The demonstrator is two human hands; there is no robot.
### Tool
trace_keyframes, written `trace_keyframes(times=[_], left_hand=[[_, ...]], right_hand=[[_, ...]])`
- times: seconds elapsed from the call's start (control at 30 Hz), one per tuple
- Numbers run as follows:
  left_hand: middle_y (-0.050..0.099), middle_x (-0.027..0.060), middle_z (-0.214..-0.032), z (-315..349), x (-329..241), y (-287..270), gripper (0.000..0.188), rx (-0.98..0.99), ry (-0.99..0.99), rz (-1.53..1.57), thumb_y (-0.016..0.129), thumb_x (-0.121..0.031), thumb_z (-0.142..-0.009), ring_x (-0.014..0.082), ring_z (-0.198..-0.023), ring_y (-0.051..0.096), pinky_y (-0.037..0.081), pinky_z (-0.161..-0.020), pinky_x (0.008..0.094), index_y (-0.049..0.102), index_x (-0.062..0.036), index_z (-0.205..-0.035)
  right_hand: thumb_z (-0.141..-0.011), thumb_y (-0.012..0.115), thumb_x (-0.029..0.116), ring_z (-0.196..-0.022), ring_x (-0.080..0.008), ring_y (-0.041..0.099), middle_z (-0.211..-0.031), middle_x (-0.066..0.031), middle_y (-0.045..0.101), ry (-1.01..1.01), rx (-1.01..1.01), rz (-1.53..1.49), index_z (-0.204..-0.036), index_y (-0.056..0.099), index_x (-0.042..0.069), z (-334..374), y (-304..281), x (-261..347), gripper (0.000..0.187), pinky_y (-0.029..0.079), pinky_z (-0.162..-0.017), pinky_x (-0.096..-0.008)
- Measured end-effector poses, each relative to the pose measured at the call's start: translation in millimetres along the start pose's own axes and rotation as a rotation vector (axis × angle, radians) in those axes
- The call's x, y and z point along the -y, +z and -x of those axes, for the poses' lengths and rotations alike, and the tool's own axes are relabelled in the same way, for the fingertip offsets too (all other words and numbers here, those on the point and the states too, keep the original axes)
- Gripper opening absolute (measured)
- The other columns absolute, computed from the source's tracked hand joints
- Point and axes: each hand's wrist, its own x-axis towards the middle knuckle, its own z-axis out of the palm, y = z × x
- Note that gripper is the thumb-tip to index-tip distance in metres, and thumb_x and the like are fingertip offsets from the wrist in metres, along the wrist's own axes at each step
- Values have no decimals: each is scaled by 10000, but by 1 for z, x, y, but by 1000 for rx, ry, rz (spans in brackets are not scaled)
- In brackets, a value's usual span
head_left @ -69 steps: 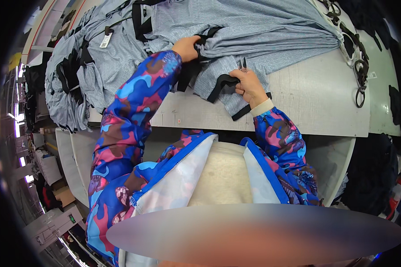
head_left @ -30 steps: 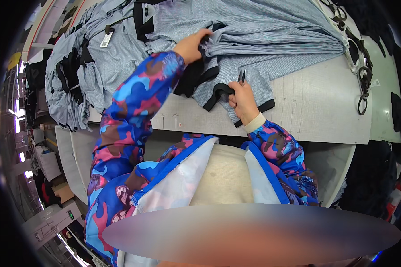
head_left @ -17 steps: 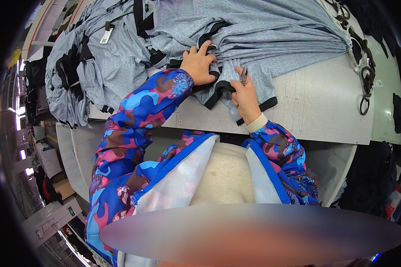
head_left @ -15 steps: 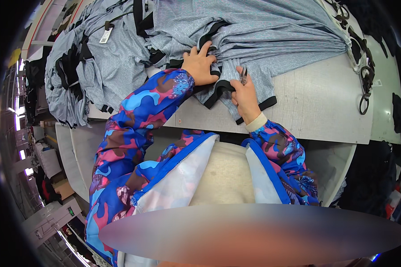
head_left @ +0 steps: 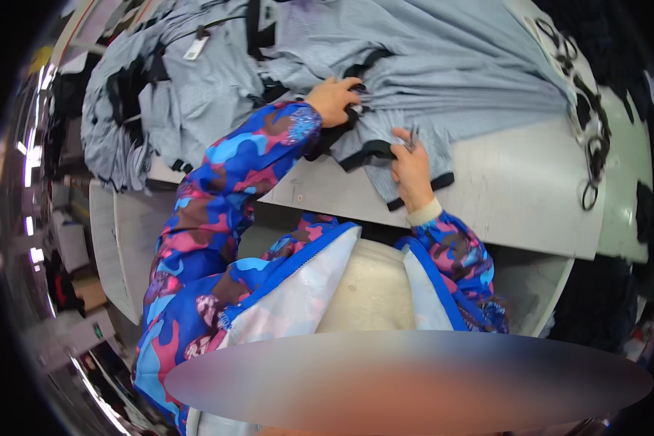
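A grey garment [head_left: 465,80] with black trim lies bunched across the table. My left hand [head_left: 332,100] rests on it with bent fingers, gripping a black-trimmed edge near the middle. My right hand [head_left: 412,174] pinches another black band [head_left: 370,151] on the part of the garment nearest me, between thumb and fingers. A small pair of thread snips [head_left: 413,139] is held in that same hand, its pointed metal tip showing past the fingers. The rest of the snips is hidden in the palm.
More grey garments with black trim [head_left: 196,94] are heaped at the left, one with a white tag [head_left: 195,48]. The pale tabletop [head_left: 516,182] shows at the right. Dark looped cords [head_left: 596,145] hang along the far right edge.
My left hand's spread fingers have curled in on the black trim. The right hand stays at the near black band with the snips. The whole view has shifted and tilted slightly.
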Motion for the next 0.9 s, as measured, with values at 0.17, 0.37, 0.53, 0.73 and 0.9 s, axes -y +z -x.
trace_keyframes(times=[0.17, 0.37, 0.53, 0.73, 0.9], left_hand=[[470, 127, -1213, -24, 22, 15, 327, 2, 59, 211, 563, -153, -648, 369, -981, 515, 407, -871, 402, 630, -125, -967], [458, 140, -1216, -28, 42, -3, 415, 97, -4, 387, 631, -204, -615, 324, -1071, 469, 384, -889, 351, 609, -87, -1012], [511, 107, -1121, -45, 34, -8, 404, 155, 21, 376, 621, -258, -637, 292, -1045, 489, 399, -857, 360, 609, -97, -1007], [529, 66, -1108, -31, -1, -33, 341, 122, 10, 292, 528, -240, -701, 280, -998, 522, 420, -824, 380, 614, -122, -1008], [478, 119, -1215, -22, 2, -31, 400, -32, 136, 342, 565, -168, -656, 296, -1067, 492, 402, -899, 359, 596, -111, -1050]], right_hand=[[-808, 455, 38, -367, -27, 276, -576, 34, 412, 59, -4, -21, -1139, 470, 47, -1, -8, -3, 332, 205, -327, -201], [-808, 436, 28, -363, -44, 262, -574, 17, 411, 71, 30, 19, -1157, 461, 44, 5, 2, 0, 350, 205, -334, -219], [-825, 424, 35, -373, -49, 249, -555, 29, 365, 101, 34, 6, -1183, 440, 59, 9, 5, 2, 359, 204, -351, -217], [-837, 419, 38, -378, -47, 235, -565, 28, 367, 85, 48, -30, -1214, 411, 72, 18, 14, 5, 379, 202, -352, -215], [-830, 453, 51, -388, -34, 285, -672, -4, 504, 117, 0, -121, -1186, 418, 100, 16, 25, 7, 361, 221, -342, -196]])
